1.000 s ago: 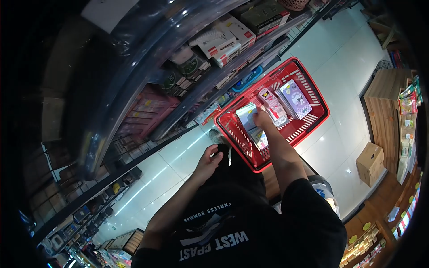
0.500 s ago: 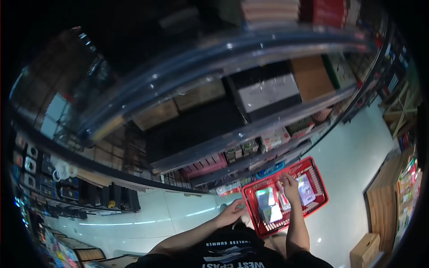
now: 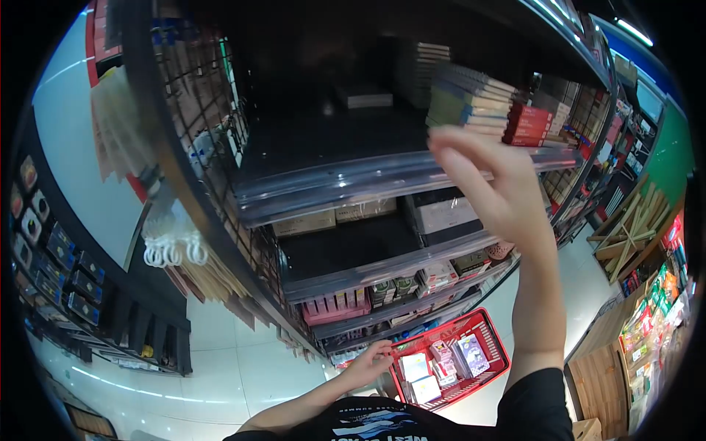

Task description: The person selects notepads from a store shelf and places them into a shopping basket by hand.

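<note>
My right hand [image 3: 491,184] is raised before the upper shelf, its fingers stretched out and thumb apart, holding nothing. In the view its fingertips overlap the lower part of a stack of spiral notebooks [image 3: 471,95]; whether they touch cannot be told. Right of that stack sit red boxes or books [image 3: 528,125]. Low down, my left hand [image 3: 368,366] is beside the left rim of a red shopping basket [image 3: 494,345], fingers loosely bent and apart. Inside the basket lie pale flat packs [image 3: 416,366], pink-and-white packages [image 3: 443,363] and a purple-patterned notebook or pack [image 3: 473,354].
The black shelf unit [image 3: 338,187] has clear edge strips and lower tiers with boxes [image 3: 445,215] and a pink crate [image 3: 334,305]. Paper sheets hang on white rings [image 3: 175,251] at left. A wooden display stand [image 3: 603,375] and wooden sticks [image 3: 634,231] are at right.
My right hand has left the basket and risen to the upper shelf. My left hand stays by the basket rim. The view has tilted up, showing more of the shelf.
</note>
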{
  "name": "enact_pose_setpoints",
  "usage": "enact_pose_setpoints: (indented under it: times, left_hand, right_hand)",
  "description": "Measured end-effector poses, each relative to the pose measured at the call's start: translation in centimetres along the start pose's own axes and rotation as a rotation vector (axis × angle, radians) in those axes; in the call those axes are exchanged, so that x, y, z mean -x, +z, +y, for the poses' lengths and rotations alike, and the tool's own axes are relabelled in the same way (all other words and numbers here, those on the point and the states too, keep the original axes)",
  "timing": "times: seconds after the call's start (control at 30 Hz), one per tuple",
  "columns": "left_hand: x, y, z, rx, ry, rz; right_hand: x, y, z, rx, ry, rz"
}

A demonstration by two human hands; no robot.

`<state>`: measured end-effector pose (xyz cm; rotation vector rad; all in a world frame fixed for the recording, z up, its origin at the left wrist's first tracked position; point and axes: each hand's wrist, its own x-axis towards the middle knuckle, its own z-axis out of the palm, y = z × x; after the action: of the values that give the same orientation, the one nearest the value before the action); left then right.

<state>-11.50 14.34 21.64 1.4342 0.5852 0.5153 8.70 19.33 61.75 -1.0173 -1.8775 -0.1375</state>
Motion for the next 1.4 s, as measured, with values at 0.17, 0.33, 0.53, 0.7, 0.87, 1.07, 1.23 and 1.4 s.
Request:
enact_pose_setpoints:
  times: [0.17,0.33,0.53,0.7,0.87,1.07,1.23,1.4]
  left_hand:
    - [1.6,-1.5,0.4,0.008,0.006,0.066]
    - [3.3,-3.0,1.6,-0.041,-0.020,0.090]
    - [4.1,-4.6,0.0,0.061,0.039,0.142]
    - [4.4,-5.3,0.1,0.058,0.037,0.131]
    - [4.1,-5.2,-1.1,0.088,0.042,0.090]
    - [3.9,-5.3,-1.2,0.090,0.096,0.060]
    - [3.4,-5.1,1.4,0.104,0.080,0.027]
    - [2.6,-2.9,5.8,0.247,0.030,-0.016]
  right_hand:
    - [-12.2,5.5,3.9,0.424,0.193,-0.269]
    - [-17.8,9.2,7.0,0.694,0.377,-0.503]
    - [-19.8,12.4,13.4,0.646,0.141,-0.604]
    - [-19.5,12.8,12.3,0.670,0.273,-0.636]
    - [-19.2,11.4,12.5,0.636,0.365,-0.648]
    - [-15.1,6.9,5.7,0.656,0.409,-0.534]
    - [-5.9,0.7,0.2,0.295,0.265,-0.251]
    - [7.1,-2.6,-4.8,-0.130,0.425,-0.144]
